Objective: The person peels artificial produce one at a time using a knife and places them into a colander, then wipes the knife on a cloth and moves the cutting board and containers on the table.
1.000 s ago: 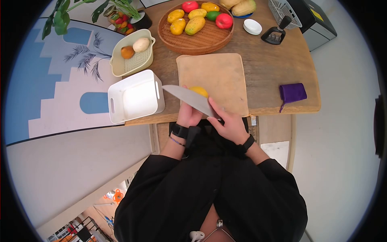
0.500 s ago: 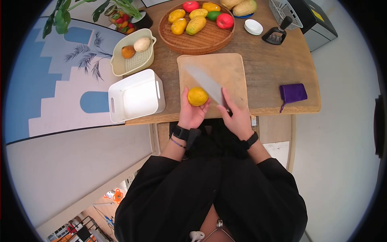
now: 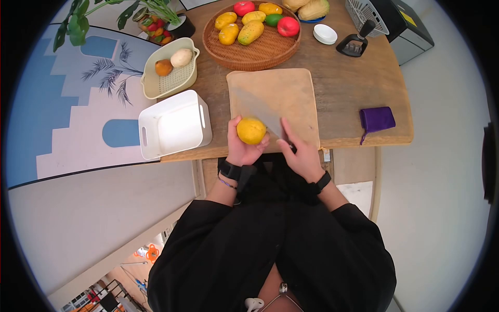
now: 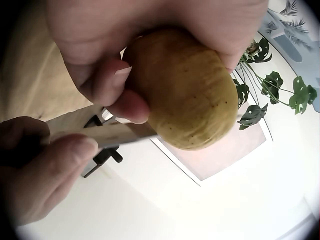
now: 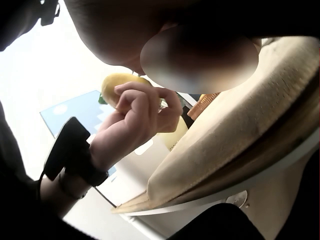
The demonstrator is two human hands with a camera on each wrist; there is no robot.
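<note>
The left hand [image 3: 242,148] grips a round yellow fruit [image 3: 251,131] above the near edge of a tan cutting board [image 3: 283,86]. In the left wrist view its fingers curl round the fruit [image 4: 185,90]. A broad-bladed knife [image 3: 264,115] is held by the right hand [image 3: 303,157], its blade slanting up and left over the board, just right of the fruit. Most of the handle is hidden in that hand. In the right wrist view the left hand [image 5: 132,117] holds the fruit [image 5: 117,86] clear of the board [image 5: 225,120].
White bin [image 3: 174,127] and cream basket [image 3: 171,84] with two items stand left of the board. Behind it sits a wicker tray [image 3: 260,58] of fruit. A white bowl [image 3: 325,34], a black-handled tool [image 3: 354,47] and a purple pouch [image 3: 378,119] are to the right.
The knife has swung from across the front of the fruit to its right, over the board. Lately the fruit and left hand have shifted slightly left and nearer the body.
</note>
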